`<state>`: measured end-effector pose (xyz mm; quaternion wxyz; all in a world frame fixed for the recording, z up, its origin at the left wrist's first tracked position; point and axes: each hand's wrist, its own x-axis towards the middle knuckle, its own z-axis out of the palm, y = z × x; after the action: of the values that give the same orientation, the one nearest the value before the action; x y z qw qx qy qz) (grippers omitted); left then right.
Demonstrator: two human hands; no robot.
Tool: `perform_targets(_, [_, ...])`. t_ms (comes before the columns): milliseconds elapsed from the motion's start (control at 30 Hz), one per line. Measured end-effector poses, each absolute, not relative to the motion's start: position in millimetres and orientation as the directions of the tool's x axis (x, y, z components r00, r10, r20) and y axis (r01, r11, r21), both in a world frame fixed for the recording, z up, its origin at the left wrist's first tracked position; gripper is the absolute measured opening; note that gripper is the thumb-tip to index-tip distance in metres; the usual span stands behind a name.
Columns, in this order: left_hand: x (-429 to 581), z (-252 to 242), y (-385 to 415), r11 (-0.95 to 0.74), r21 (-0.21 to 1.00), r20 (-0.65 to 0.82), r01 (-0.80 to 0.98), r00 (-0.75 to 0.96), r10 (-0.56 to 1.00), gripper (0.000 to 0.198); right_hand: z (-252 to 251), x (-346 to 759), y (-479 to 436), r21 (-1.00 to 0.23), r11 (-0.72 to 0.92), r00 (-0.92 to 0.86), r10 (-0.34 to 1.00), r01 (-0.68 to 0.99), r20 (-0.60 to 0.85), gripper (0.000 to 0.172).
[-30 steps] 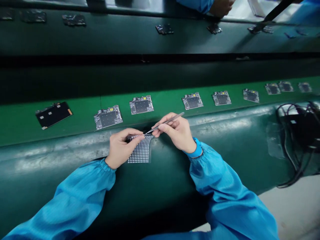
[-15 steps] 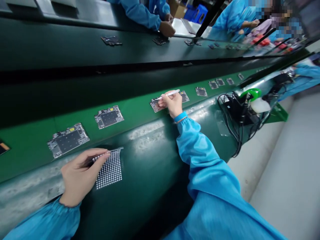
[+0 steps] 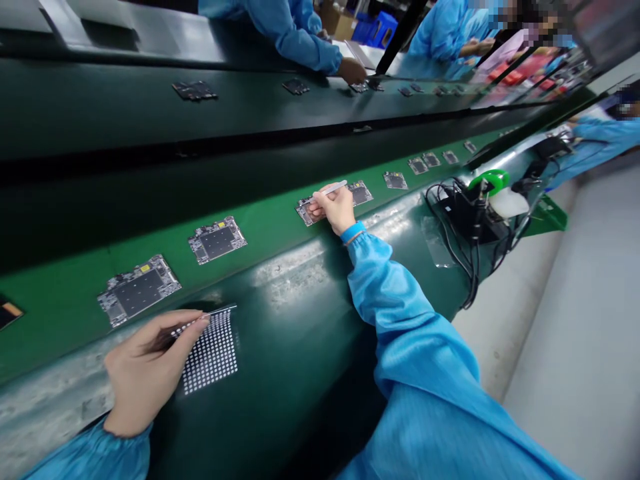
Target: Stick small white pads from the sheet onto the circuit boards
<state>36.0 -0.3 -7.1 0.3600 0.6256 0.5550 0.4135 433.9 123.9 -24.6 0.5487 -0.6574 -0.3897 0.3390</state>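
My left hand (image 3: 145, 367) pinches a sheet of small round white dot stickers (image 3: 213, 353) by its upper edge, so the sheet hangs over the near rim of the line. Farther along, my right hand (image 3: 336, 208) grips a slim white pen-like tool (image 3: 334, 188). Its lower end points at a circuit board (image 3: 304, 212), which my fingers partly cover. Just beyond that hand lies another circuit board (image 3: 361, 192). Closer to my left hand, two larger-looking circuit boards (image 3: 140, 290) (image 3: 218, 240) lie flat on the green belt (image 3: 273, 230).
Several more boards (image 3: 395, 180) run along the belt. Black cables (image 3: 473, 267), a green ring (image 3: 493, 180) and a white bottle-like object (image 3: 509, 203) crowd the right edge. Across a dark gap, a co-worker's hand (image 3: 353, 71) reaches over the parallel line.
The view has shifted slightly. My left hand and the sticker sheet sit a little lower and farther left. My right hand stays at the same board. The co-worker's hand has moved right.
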Motion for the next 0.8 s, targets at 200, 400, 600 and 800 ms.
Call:
perform_targets(200, [35.3,-9.7,-0.6,-0.104,0.913,0.099,0.395,0.033,0.995,0.015,-19.6,434.2,115.3,-0.981,-0.039,0.443,0.895,0.191,0.051,0.035])
perform_targets(400, [31.9,-14.1,-1.2,-0.075,0.917,0.070,0.392,0.028,0.997,0.017,-18.4,439.6,110.0,-0.969,-0.005,0.473,0.873,0.248,0.117,0.032])
perform_targets(600, [30.7,-12.5,-0.5,-0.110,0.914,0.101,0.390,0.045,0.994,0.016,-13.1,442.9,96.1,-0.756,0.075,0.265,0.910,0.651,0.318,0.034])
perform_targets(800, [32.8,-11.2,-0.6,-0.103,0.909,0.094,0.403,0.042,0.995,0.017,-17.1,445.7,95.0,-0.312,0.185,-0.089,0.951,0.932,0.298,0.031])
